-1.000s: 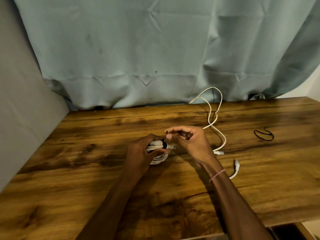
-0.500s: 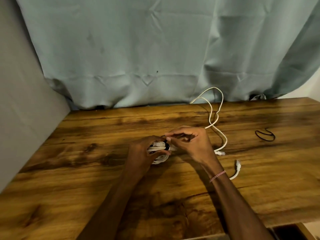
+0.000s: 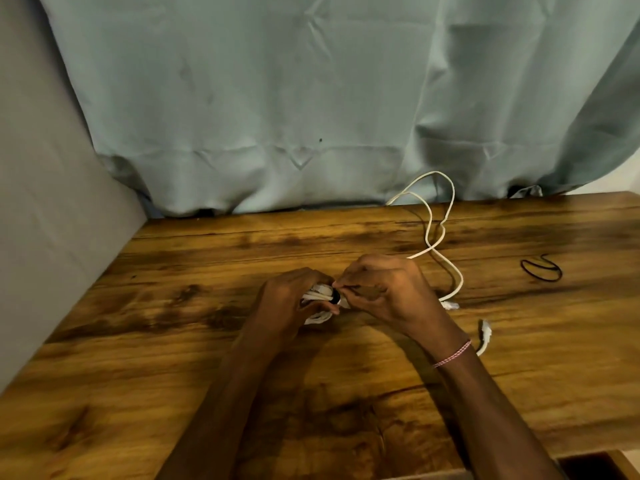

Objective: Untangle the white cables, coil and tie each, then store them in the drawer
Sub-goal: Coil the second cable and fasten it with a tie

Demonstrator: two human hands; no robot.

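Observation:
A coiled white cable (image 3: 317, 295) lies bunched at the middle of the wooden table (image 3: 173, 341), with a black band (image 3: 334, 299) wrapped round it. My left hand (image 3: 291, 303) grips the coil from the left. My right hand (image 3: 384, 289) pinches the black band at the coil's right end. A second white cable (image 3: 436, 230) lies loose behind my right hand, looping up against the curtain, its plugs (image 3: 450, 305) beside my right wrist.
A spare black band (image 3: 541, 270) lies on the table at the right. A grey-green curtain (image 3: 311, 98) hangs behind the table and a grey panel (image 3: 41, 202) stands at the left. A dark opening (image 3: 588, 465) shows at the front right edge.
My right hand has moved closer to the coil, its fingertips now at the black band. The left hand keeps its hold on the coil.

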